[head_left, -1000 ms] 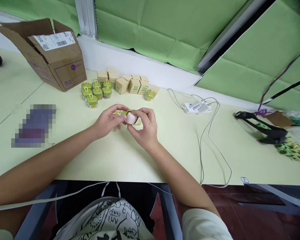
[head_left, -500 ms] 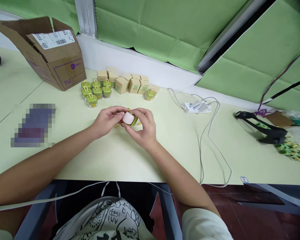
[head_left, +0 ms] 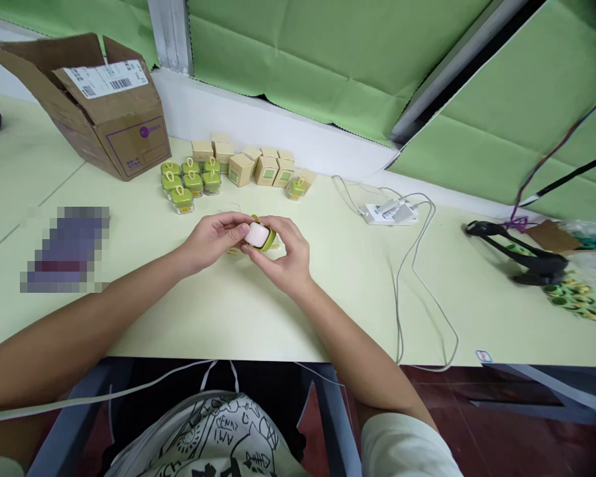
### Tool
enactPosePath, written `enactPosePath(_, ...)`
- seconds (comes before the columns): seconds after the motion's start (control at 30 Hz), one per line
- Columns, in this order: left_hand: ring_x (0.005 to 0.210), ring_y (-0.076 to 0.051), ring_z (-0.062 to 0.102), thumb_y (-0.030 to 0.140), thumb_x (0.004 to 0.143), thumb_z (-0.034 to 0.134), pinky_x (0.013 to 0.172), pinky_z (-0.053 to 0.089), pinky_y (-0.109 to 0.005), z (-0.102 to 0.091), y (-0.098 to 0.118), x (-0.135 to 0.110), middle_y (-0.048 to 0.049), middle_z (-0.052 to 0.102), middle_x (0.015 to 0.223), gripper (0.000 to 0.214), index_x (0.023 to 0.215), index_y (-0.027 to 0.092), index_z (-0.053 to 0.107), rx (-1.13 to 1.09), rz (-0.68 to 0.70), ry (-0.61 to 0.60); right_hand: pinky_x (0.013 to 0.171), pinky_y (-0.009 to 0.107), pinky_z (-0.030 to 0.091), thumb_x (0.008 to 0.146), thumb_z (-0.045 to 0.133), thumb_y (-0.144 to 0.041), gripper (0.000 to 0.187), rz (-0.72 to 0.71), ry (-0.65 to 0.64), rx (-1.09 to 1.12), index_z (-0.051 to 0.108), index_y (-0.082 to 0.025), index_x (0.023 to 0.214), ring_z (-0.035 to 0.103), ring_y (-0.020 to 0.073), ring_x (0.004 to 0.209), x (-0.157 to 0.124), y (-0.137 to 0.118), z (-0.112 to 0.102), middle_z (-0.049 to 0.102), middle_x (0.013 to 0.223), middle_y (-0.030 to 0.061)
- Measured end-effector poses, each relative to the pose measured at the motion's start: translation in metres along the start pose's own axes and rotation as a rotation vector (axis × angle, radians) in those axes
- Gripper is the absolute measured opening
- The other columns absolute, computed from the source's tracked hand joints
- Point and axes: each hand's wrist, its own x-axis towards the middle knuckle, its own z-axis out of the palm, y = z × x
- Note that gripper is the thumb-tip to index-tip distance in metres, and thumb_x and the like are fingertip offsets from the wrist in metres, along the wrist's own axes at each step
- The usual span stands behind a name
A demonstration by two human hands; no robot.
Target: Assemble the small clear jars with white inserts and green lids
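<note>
Both my hands meet over the middle of the pale table (head_left: 288, 311). Between them is a small pink case in a green cover (head_left: 259, 235). My left hand (head_left: 213, 238) pinches its left side with curled fingers. My right hand (head_left: 284, 255) cups it from the right and below, fingers wrapped round it. Small yellow pieces (head_left: 233, 250) lie on the table under my hands, mostly hidden.
Several green cased items (head_left: 189, 181) and small tan boxes (head_left: 248, 165) stand behind my hands. An open cardboard box (head_left: 99, 106) sits at the back left. A white power strip (head_left: 390, 213) with cables lies to the right, a black tool (head_left: 521, 255) far right.
The pink and green case has been turned slightly in my fingers and sits a little higher. My hands have barely shifted.
</note>
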Motion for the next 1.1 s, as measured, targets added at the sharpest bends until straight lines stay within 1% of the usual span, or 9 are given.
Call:
enactPosePath(0.07, 0.098, -0.023, 0.072, 0.059, 0.084, 0.089, 0.079, 0.062, -0.033, -0.001, 0.001, 0.0, -0.0097, 0.076, 0.109, 0.05, 0.109, 0.016, 0.079, -0.013, 0.004, 0.013, 0.104, 0.053, 0.063, 0.089, 0.083, -0.043, 0.043, 0.005, -0.007, 0.011, 0.069, -0.031, 0.129, 0.073, 0.0289, 0.117, 0.0, 0.0, 0.0, 0.077, 0.124, 0.0099)
enactPosePath(0.17, 0.099, -0.022, 0.071, 0.063, 0.087, 0.084, 0.079, 0.062, -0.032, 0.002, 0.001, -0.002, -0.01, 0.075, 0.113, 0.052, 0.114, 0.018, 0.078, -0.042, 0.012, 0.0, 0.106, 0.053, 0.062, 0.091, 0.083, -0.042, 0.045, -0.012, -0.006, 0.011, 0.068, -0.032, 0.132, 0.072, 0.0291, 0.12, -0.002, 0.003, 0.002, 0.076, 0.127, 0.0098)
enactPosePath(0.3, 0.103, -0.022, 0.07, 0.049, 0.08, 0.094, 0.084, 0.061, -0.031, 0.006, 0.0, -0.003, -0.0082, 0.075, 0.116, 0.05, 0.117, 0.02, 0.077, -0.032, 0.022, -0.002, 0.106, 0.052, 0.062, 0.094, 0.078, -0.034, 0.042, -0.054, -0.018, -0.017, 0.068, -0.033, 0.135, 0.072, 0.0281, 0.121, -0.004, 0.006, 0.004, 0.074, 0.131, 0.0103)
enactPosePath(0.43, 0.094, -0.022, 0.072, 0.046, 0.088, 0.083, 0.078, 0.06, -0.033, 0.001, -0.002, -0.001, -0.0088, 0.076, 0.108, 0.042, 0.119, 0.019, 0.075, -0.202, -0.077, -0.022, 0.095, 0.044, 0.066, 0.092, 0.079, -0.044, 0.047, 0.067, -0.02, 0.086, 0.066, -0.029, 0.136, 0.074, 0.0241, 0.108, -0.002, 0.005, 0.003, 0.072, 0.129, 0.0112)
enactPosePath(0.53, 0.082, -0.02, 0.068, 0.043, 0.089, 0.076, 0.071, 0.058, -0.032, -0.004, -0.001, 0.002, -0.0075, 0.075, 0.098, 0.039, 0.118, 0.018, 0.075, -0.297, -0.1, -0.029, 0.087, 0.037, 0.066, 0.096, 0.074, -0.053, 0.036, 0.185, -0.033, 0.25, 0.07, -0.025, 0.119, 0.075, 0.0183, 0.091, 0.0, 0.001, 0.002, 0.075, 0.113, 0.0087)
enactPosePath(0.63, 0.081, -0.019, 0.065, 0.047, 0.09, 0.074, 0.069, 0.057, -0.031, -0.002, 0.001, 0.001, -0.0065, 0.072, 0.096, 0.04, 0.117, 0.018, 0.074, -0.285, -0.09, -0.047, 0.083, 0.036, 0.065, 0.097, 0.073, -0.057, 0.034, 0.261, -0.076, 0.321, 0.07, -0.023, 0.101, 0.075, 0.0174, 0.084, 0.001, -0.003, 0.002, 0.076, 0.095, 0.0053)
enactPosePath(0.77, 0.081, -0.018, 0.063, 0.058, 0.092, 0.078, 0.072, 0.056, -0.032, 0.004, 0.005, -0.004, -0.0047, 0.07, 0.095, 0.048, 0.119, 0.019, 0.069, -0.184, -0.08, -0.052, 0.082, 0.039, 0.066, 0.096, 0.072, -0.062, 0.038, 0.34, -0.072, 0.4, 0.069, -0.024, 0.095, 0.076, 0.0189, 0.082, 0.0, -0.01, 0.003, 0.076, 0.088, 0.0037)
enactPosePath(0.97, 0.074, -0.016, 0.059, 0.058, 0.09, 0.08, 0.073, 0.05, -0.032, 0.007, 0.006, -0.005, -0.0021, 0.066, 0.085, 0.049, 0.12, 0.02, 0.068, -0.165, -0.087, -0.041, 0.085, 0.042, 0.066, 0.095, 0.074, -0.062, 0.038, 0.394, -0.02, 0.432, 0.069, -0.025, 0.097, 0.076, 0.0202, 0.085, -0.004, -0.01, 0.006, 0.076, 0.095, 0.0049)
enactPosePath(1.1, 0.078, -0.016, 0.058, 0.052, 0.088, 0.082, 0.072, 0.049, -0.03, 0.007, 0.005, -0.003, -0.0029, 0.067, 0.091, 0.045, 0.119, 0.021, 0.07, -0.207, -0.122, -0.002, 0.087, 0.043, 0.066, 0.096, 0.073, -0.061, 0.036, 0.382, -0.032, 0.439, 0.069, -0.025, 0.097, 0.076, 0.0207, 0.086, -0.005, -0.01, 0.007, 0.076, 0.095, 0.0047)
